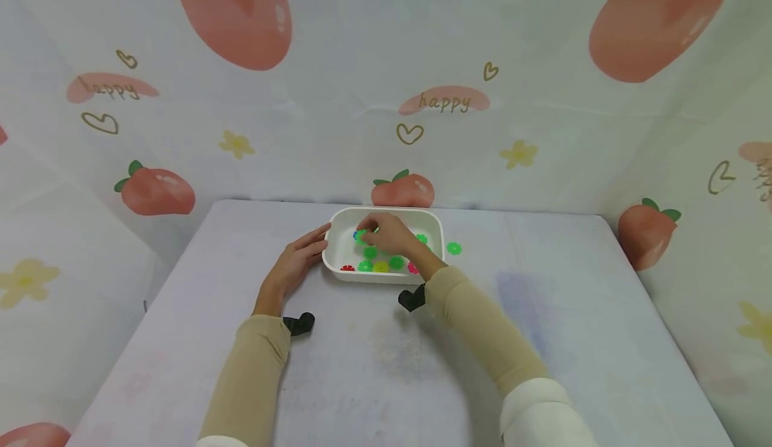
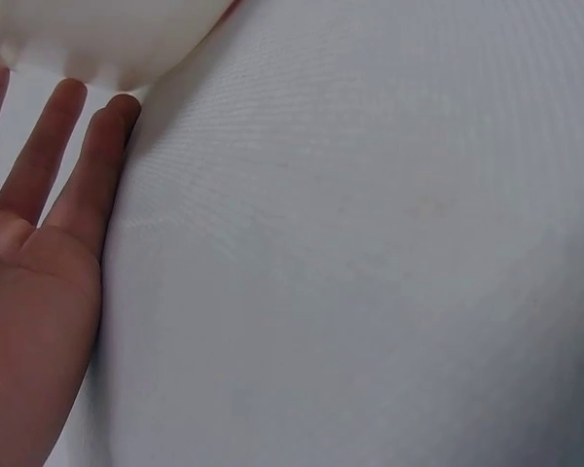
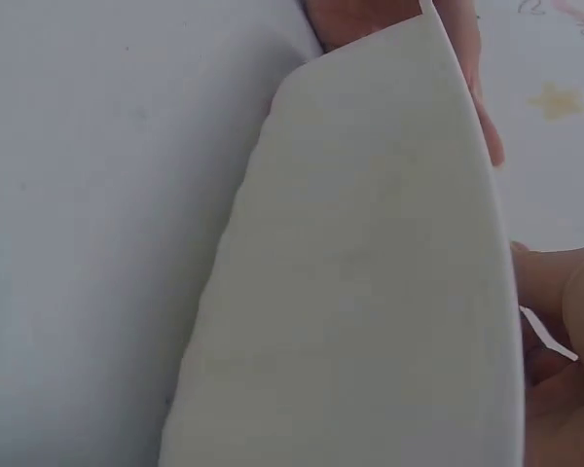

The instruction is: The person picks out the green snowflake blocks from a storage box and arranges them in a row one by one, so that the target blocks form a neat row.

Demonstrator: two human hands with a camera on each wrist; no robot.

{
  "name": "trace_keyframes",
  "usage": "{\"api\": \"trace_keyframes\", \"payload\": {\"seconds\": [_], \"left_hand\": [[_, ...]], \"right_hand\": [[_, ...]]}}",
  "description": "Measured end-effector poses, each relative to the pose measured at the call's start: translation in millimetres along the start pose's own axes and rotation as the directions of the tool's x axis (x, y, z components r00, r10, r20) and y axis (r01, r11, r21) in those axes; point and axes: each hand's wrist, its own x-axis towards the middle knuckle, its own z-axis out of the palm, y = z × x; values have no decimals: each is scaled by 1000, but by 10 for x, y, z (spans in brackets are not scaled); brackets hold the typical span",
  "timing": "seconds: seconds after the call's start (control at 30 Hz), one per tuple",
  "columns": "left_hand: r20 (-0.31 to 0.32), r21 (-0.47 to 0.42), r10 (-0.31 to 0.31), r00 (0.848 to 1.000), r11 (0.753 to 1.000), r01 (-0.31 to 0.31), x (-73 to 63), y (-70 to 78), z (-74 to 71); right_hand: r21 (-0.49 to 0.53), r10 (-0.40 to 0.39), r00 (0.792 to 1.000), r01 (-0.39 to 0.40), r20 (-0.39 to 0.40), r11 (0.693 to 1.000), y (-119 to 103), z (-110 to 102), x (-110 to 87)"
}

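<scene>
Your tan sleeves come nearest. Left hand, fingers spread, touches the white tray's left end, likely bracing it; right hand pinches a green notched disc within its rim.

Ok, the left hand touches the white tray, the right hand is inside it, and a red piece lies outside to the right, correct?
Not quite: the piece outside the white tray is green, not red, as the head view shows. The rest is right.

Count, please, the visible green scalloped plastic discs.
6 visible: one green disc right of the white rectangular tray; inside, one at the right hand, one right of it, three nearer the camera. Others may be hidden.
</scene>
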Motion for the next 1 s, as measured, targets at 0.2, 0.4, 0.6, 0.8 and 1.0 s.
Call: {"api": "trace_keyframes", "payload": {"seconds": [0.2, 0.4, 0.6, 0.8, 1.0], "left_hand": [[1, -1, -29, 1000, 1000, 29, -64, 71, 39], [7, 0, -47, 999, 999, 47, -139, 190, 67], [1, 13, -42, 999, 999, 42, -70, 107, 37], [-5, 19, -32, 999, 999, 32, -9, 5, 8], [-1, 13, -23, 1000, 1000, 23, -8, 10, -4]], "right_hand": [[13, 0, 1000, 1, -20, 1000, 57, -112, -49], [142, 20, 997, -9, -74, 990, 87, -296, -130], [234, 40, 995, -18, -89, 972, 104, -448, -205], [288, 41, 989, 2, -144, 958, 180, -580, -291], [322, 84, 976, -16, -201, 947, 274, -694, -413]]}}
